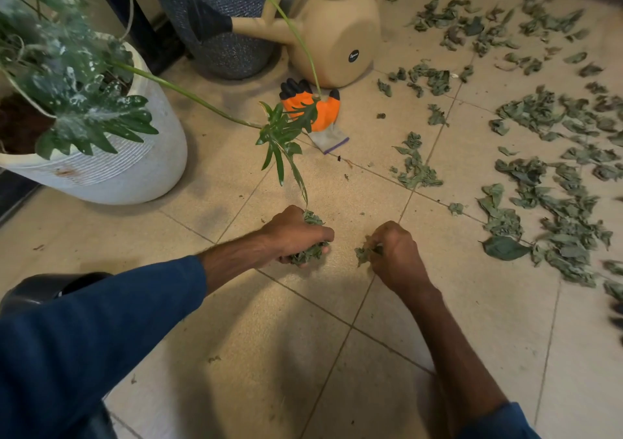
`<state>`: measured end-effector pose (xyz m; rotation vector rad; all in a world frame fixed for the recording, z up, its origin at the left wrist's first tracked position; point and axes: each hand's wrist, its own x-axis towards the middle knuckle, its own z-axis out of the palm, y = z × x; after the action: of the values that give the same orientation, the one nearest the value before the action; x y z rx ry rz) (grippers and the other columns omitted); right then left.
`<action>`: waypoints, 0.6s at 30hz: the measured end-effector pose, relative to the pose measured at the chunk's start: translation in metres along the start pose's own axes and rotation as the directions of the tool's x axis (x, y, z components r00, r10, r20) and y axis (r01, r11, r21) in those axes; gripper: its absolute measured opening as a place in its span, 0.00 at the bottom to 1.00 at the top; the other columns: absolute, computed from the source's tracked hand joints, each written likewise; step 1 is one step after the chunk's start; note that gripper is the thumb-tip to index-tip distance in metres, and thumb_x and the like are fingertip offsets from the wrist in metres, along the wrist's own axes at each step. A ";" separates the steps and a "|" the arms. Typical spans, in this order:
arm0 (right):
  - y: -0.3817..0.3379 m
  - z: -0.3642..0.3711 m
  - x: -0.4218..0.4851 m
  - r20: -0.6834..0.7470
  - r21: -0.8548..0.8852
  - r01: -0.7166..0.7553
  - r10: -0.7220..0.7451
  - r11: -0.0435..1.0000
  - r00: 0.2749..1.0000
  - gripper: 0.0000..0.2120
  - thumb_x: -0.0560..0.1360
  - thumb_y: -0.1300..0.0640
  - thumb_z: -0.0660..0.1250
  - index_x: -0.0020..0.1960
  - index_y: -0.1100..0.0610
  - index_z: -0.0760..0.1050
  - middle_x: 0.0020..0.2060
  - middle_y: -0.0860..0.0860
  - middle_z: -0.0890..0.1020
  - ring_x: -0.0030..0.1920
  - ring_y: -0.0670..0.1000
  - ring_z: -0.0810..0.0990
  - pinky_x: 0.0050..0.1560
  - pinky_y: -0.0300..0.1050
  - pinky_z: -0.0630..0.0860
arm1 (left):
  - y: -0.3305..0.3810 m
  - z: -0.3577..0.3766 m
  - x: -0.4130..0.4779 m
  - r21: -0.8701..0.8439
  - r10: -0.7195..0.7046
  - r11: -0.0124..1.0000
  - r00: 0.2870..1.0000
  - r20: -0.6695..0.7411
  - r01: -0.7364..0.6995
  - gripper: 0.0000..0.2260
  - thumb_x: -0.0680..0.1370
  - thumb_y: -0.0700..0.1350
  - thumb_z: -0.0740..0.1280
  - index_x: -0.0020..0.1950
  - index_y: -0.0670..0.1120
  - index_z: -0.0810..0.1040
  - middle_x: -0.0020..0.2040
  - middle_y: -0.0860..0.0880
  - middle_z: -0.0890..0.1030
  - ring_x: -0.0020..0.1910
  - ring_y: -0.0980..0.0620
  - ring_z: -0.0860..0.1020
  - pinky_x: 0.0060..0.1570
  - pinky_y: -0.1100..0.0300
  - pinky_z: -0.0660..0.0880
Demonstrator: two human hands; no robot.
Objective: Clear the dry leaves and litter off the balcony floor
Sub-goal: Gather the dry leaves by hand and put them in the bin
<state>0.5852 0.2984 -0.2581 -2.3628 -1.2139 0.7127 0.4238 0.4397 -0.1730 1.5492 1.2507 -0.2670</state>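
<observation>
Left hand (296, 234) and right hand (396, 253) are each gripping dry litter over the floor (337, 303).
The left is squeezing a wad (312, 253), the right pinching a tuft (362, 255). A frond (281, 145) is drooping onto the left hand. Well to the right, loose leaves (566, 232) are lying scattered; behind, a glove (323, 111) and a can (337, 33), its black sticker unreadable.

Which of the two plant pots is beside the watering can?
The grey woven pot, by the watering can; the white ribbed pot stands apart, farther left.
</observation>
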 end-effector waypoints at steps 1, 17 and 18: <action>0.000 0.003 -0.001 -0.006 -0.016 -0.002 0.002 1.000 1.000 0.10 0.71 0.68 0.74 0.49 0.58 0.80 0.43 0.47 0.76 0.41 0.43 0.76 0.36 0.29 0.70 | 0.000 0.000 0.001 -0.001 -0.002 1.000 1.000 0.006 0.002 0.21 0.70 0.53 0.76 0.57 0.43 0.79 0.44 0.45 0.86 0.27 0.52 0.79 0.30 0.61 0.71; 0.004 -0.005 -0.001 -0.112 0.231 -0.017 0.043 0.973 0.993 0.10 0.71 0.71 0.72 0.46 0.57 0.83 0.39 0.45 0.82 0.40 0.40 0.80 0.36 0.25 0.73 | -0.002 -0.003 0.005 0.009 -0.004 1.000 1.000 0.020 0.004 0.14 0.72 0.50 0.74 0.52 0.44 0.82 0.40 0.48 0.85 0.25 0.53 0.78 0.27 0.64 0.68; 0.007 -0.011 0.000 -0.130 0.269 -0.024 0.061 0.963 0.990 0.10 0.71 0.71 0.73 0.47 0.58 0.83 0.40 0.46 0.83 0.40 0.38 0.79 0.37 0.24 0.73 | -0.003 -0.004 0.005 0.013 -0.003 1.000 1.000 0.021 0.003 0.14 0.72 0.51 0.74 0.53 0.43 0.82 0.39 0.49 0.85 0.25 0.53 0.78 0.27 0.64 0.67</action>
<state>0.5959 0.2938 -0.2533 -2.1808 -0.9471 0.6686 0.4221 0.4455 -0.1766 1.5518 1.2366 -0.2931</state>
